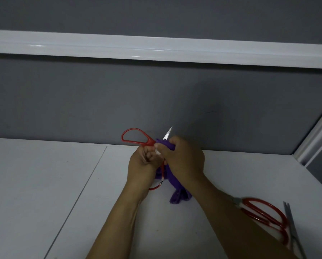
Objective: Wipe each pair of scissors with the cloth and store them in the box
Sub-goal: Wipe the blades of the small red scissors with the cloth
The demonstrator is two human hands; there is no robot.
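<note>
Head view: a person's two bare forearms reached forward over a white bench (44,184) backed by a grey partition (156,94) with a white rail (156,47) across it.
Left hand (144,163): fingers curled closed around the handle part of a pair of red-handled scissors (136,140), held above the bench near its back edge.
Held scissors: opened wide; one red loop stood up and to the left of the hands, the other red loop hung below the left wrist, and one bright blade tip pointed up and right above the knuckles.
Right hand (182,159): closed around a purple cloth (175,187), pressing it against the scissors at the blade; thumb and fingertips touched the left hand's fingers.
Purple cloth: bunched in the right fist, a small fold showing above it, the rest hanging down to the bench beneath the hands.
Second scissors (265,214): red-handled, lying flat on the bench near the right edge, partly hidden behind the right forearm.
Grey blades (292,227): a further pair lay just beside the second scissors, at the lower right corner; its handles were out of view.
</note>
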